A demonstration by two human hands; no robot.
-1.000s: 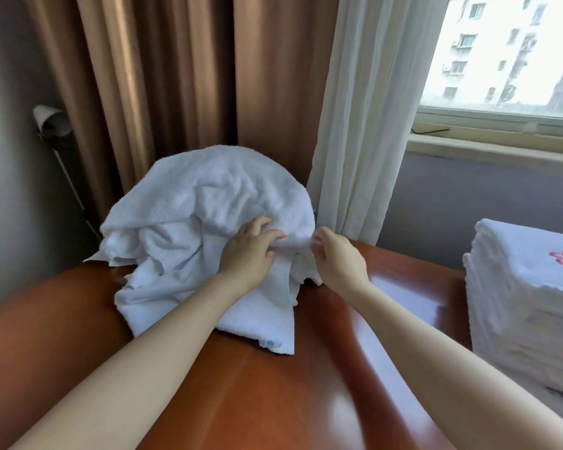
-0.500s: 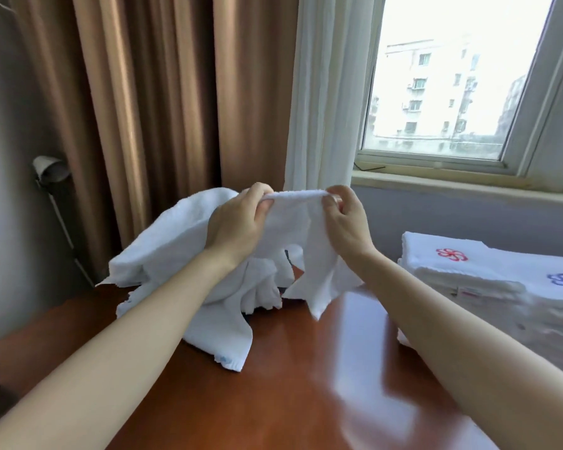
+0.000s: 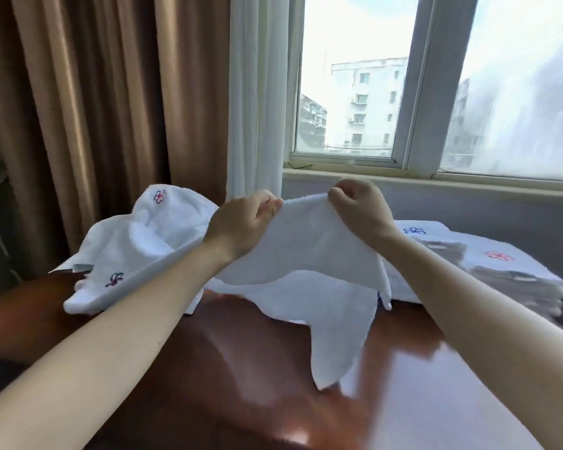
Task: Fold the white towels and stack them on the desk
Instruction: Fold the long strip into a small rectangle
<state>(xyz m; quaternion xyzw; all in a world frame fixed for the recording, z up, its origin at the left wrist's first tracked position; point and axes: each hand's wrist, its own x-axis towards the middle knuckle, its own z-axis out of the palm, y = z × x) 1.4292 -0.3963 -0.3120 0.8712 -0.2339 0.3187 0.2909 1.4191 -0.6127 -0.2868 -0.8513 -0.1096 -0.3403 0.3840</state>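
A white towel (image 3: 309, 254) hangs in the air over the reddish-brown desk (image 3: 241, 378). My left hand (image 3: 241, 222) pinches its top edge, and my right hand (image 3: 361, 206) pinches the same edge a short way to the right. The towel's lower corner trails down onto the desk. Behind my left arm lies a heap of unfolded white towels (image 3: 134, 241) with small embroidered flowers. At the right stands a stack of folded white towels (image 3: 488, 267) with red and blue flower marks on top.
Brown curtains (image 3: 95, 108) and a white sheer curtain (image 3: 257, 92) hang behind the desk. A window (image 3: 436, 86) with a sill runs along the back right. The desk's left edge drops off near the heap.
Both hands have lifted one towel out of the heap, raised it and carried it rightward, moving apart along its top edge. The view has tilted up.
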